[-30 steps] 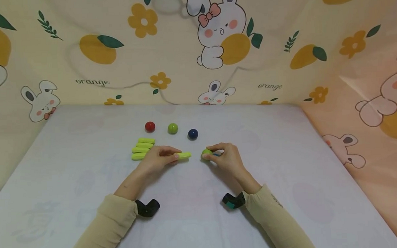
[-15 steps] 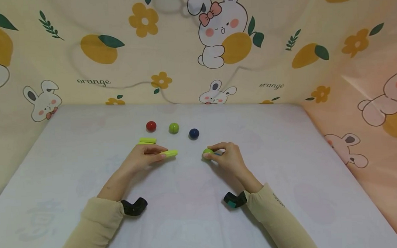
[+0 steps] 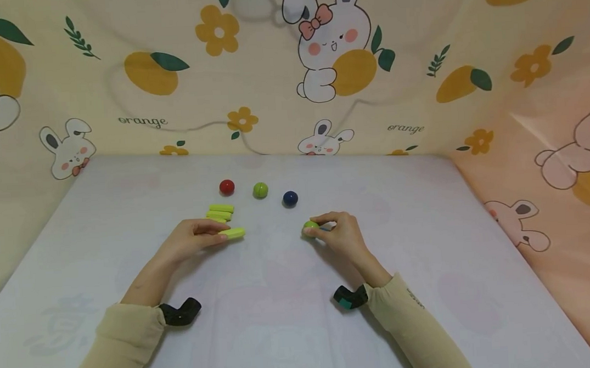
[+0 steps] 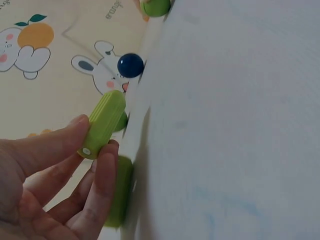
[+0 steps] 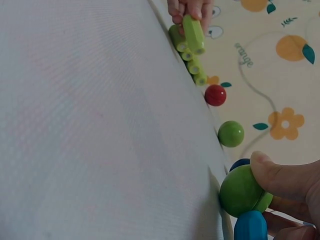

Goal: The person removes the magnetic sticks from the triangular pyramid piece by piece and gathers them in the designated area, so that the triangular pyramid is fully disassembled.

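Observation:
My left hand (image 3: 190, 241) pinches a yellow-green ridged stick (image 4: 105, 122) between thumb and fingers, with its far end sticking out to the right. Just behind that hand lie several matching sticks (image 3: 221, 208) side by side, partly hidden by the fingers. In my right hand (image 3: 344, 234) a green ball (image 5: 243, 191) is held by the thumb and fingertips, close over the white surface. A blue stick (image 5: 251, 226) sits against this ball, largely covered by the fingers in the head view.
A red ball (image 3: 227, 187), another green ball (image 3: 260, 190) and a dark blue ball (image 3: 290, 199) stand in a row beyond the hands. The white table covering (image 3: 281, 316) meets a patterned cloth backdrop (image 3: 271, 86) behind and at the sides.
My left hand has moved left with the yellow-green stick, back toward the other sticks. My right hand stays in place with the green ball.

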Available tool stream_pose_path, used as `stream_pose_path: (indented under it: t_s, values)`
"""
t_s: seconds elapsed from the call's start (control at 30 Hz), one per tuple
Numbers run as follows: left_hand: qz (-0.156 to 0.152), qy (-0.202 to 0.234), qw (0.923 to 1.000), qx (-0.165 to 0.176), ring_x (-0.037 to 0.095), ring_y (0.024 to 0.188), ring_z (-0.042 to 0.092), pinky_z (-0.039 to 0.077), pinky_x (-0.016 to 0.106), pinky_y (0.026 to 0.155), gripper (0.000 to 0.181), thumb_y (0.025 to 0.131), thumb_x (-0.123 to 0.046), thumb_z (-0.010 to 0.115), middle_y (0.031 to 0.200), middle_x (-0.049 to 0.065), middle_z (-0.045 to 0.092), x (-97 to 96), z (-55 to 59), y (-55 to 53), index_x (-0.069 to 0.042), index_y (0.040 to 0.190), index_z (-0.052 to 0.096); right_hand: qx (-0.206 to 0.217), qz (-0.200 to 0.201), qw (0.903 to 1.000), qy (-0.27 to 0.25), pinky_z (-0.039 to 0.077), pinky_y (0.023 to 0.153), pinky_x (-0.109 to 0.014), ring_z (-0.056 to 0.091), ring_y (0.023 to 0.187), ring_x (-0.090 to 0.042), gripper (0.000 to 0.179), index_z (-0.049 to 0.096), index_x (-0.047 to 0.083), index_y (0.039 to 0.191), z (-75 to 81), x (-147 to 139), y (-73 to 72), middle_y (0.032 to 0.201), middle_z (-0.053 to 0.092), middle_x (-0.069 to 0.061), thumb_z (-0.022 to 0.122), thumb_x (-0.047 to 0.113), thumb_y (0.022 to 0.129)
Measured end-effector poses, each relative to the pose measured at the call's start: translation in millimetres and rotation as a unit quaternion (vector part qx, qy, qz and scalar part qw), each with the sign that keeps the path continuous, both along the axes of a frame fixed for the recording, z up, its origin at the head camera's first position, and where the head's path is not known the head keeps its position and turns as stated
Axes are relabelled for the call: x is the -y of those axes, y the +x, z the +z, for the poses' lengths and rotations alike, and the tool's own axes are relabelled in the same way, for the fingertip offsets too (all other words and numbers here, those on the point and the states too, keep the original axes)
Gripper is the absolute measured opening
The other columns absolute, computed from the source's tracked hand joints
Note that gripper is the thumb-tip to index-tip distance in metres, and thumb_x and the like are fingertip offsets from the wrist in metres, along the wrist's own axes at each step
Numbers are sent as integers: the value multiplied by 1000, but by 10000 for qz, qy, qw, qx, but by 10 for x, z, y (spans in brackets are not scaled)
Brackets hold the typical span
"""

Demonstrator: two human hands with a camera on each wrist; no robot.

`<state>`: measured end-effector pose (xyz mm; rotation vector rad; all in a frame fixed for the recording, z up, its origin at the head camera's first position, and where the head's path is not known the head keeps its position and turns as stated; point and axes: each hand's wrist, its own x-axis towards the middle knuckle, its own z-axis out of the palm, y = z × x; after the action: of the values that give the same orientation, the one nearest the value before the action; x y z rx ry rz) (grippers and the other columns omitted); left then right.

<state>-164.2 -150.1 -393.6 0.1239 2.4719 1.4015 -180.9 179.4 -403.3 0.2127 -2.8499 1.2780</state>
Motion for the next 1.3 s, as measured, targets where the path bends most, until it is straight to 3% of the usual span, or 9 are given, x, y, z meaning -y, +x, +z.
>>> stream_pose_path:
  t_s: [0.4, 0.6, 0.7, 1.03, 1.3]
  values:
    - [178, -128, 9996, 153, 23, 106, 56, 46, 24, 81, 45, 86, -29, 71, 120, 17, 64, 156, -3, 30, -4, 123, 64, 31, -18, 10000, -22, 39, 67, -26, 59, 96, -21, 30, 76, 10, 101, 1, -6, 14, 108, 72, -9, 81, 28, 77]
    - [298, -74, 9991, 279, 19, 104, 57, 47, 22, 80, 47, 85, -30, 73, 122, 16, 64, 218, 6, 50, -4, 123, 64, -79, -11, 9999, -97, 28, 49, -21, 53, 80, -19, 30, 76, 7, 100, -2, -3, 13, 105, 72, -13, 82, 25, 76]
    - [316, -41, 9990, 320, 17, 103, 57, 48, 22, 80, 46, 85, -29, 73, 121, 16, 65, 247, 2, 52, -3, 123, 64, -97, 2, 9999, -121, 26, 47, -21, 51, 77, -19, 30, 76, 7, 100, 2, 2, 13, 104, 72, -14, 82, 24, 76]
    - [570, -173, 9980, 206, 7, 88, 59, 48, 20, 76, 44, 85, -26, 73, 102, 7, 70, 280, -47, 11, 1, 119, 63, -51, -30, 10000, -73, 27, 50, -22, 52, 81, -20, 30, 76, 8, 100, 2, -5, 8, 106, 72, -13, 81, 26, 76]
    - [806, -417, 9957, 165, 24, 99, 59, 42, 27, 79, 39, 85, -25, 73, 97, 8, 71, 243, -44, -6, -1, 114, 65, -10, -28, 10000, -83, 29, 51, -22, 52, 79, -20, 30, 76, 8, 100, 14, 6, 15, 106, 72, -13, 82, 26, 76]
